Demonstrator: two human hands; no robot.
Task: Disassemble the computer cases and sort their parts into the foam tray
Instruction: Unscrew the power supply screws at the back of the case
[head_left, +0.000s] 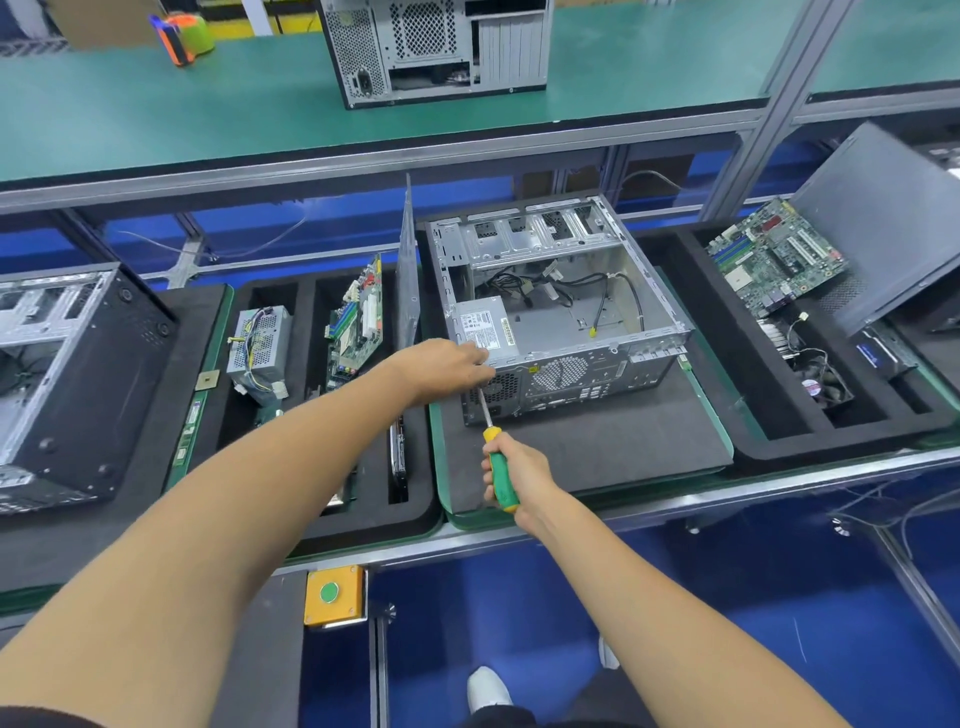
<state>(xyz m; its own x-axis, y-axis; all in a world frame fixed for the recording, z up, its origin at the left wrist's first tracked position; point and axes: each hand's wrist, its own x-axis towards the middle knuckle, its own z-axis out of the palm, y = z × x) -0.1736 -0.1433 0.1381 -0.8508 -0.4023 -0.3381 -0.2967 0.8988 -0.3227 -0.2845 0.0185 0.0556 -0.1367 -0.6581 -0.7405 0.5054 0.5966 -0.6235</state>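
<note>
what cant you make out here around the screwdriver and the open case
Head view:
- Tip of the screwdriver and its screw: hidden behind the left hand.
- Label on the power supply inside the case: print too small.
- Second case: cut off by the left edge.

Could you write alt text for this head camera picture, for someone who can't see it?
A person's right hand grips a green and yellow screwdriver aimed at the back of an open computer case, while the left hand steadies its near corner. Black foam trays alongside already hold a power supply and circuit boards.
</note>
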